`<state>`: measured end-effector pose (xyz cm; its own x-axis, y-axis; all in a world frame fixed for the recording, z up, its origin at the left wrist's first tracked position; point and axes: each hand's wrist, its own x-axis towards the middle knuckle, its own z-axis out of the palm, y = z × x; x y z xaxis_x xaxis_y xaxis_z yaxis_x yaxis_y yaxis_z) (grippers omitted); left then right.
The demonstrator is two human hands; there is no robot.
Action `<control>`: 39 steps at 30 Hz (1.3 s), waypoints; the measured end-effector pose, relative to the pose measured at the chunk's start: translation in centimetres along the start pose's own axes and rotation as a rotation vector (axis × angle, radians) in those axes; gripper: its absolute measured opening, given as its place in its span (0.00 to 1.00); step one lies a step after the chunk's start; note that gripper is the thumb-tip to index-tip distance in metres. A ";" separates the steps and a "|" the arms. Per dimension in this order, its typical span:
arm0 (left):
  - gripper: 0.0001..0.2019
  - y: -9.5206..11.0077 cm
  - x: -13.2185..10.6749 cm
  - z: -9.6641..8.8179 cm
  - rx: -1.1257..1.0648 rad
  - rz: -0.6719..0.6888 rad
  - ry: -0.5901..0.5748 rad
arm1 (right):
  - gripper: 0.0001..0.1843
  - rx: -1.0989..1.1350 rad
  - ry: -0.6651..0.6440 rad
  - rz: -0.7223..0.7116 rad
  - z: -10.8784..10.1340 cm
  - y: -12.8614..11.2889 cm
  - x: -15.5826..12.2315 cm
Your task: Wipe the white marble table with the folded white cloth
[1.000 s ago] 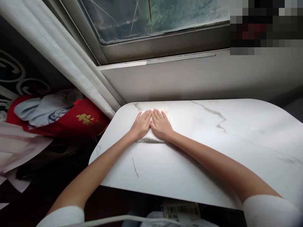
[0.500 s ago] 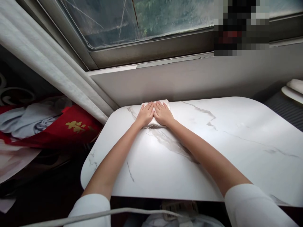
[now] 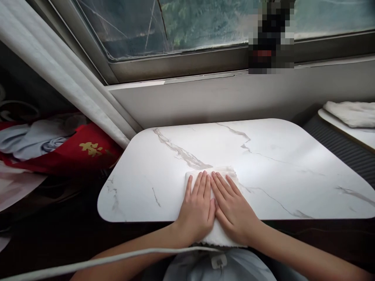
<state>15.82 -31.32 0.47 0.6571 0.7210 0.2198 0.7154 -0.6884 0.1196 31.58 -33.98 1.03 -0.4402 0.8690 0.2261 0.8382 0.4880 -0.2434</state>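
Note:
A folded white cloth (image 3: 215,234) lies at the near edge of a white marble-patterned table (image 3: 140,168), its lower part hanging past that edge. My left hand (image 3: 197,207) presses flat on the left half of the cloth, fingers stretched forward. Beside it my right hand (image 3: 233,205) lies flat on the right half, fingers extended. The thumbs meet in the middle. Both palms rest on top of the cloth, and neither hand grips it.
A white cable (image 3: 117,260) crosses low in front of me. At left are a curtain (image 3: 67,74) and a red bag (image 3: 88,150) with grey cloth. A window (image 3: 199,23) stands beyond the table. Right, a white folded fabric (image 3: 351,113) lies near a ribbed dark surface (image 3: 331,136).
Both hands have drawn the cloth from the table's far edge back to its near edge, toward me and slightly right. The camera view has shifted a little to the right.

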 end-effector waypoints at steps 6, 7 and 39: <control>0.29 -2.7 5.8 1.3 -0.040 -0.016 0.000 | 0.32 -0.053 -0.060 0.146 0.2 3.7 4.3; 0.28 -3.7 7.8 1.6 -0.036 -0.022 -0.017 | 0.32 -0.063 -0.072 0.192 0.2 4.9 5.9; 0.29 3.2 8.7 0.8 -0.245 0.095 -0.270 | 0.37 -0.220 0.054 0.019 -2.5 8.4 -2.6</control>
<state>24.03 -27.20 2.00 0.7801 0.6254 -0.0180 0.5916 -0.7280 0.3464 40.57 -32.37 0.71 -0.4103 0.8694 0.2753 0.8990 0.4363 -0.0377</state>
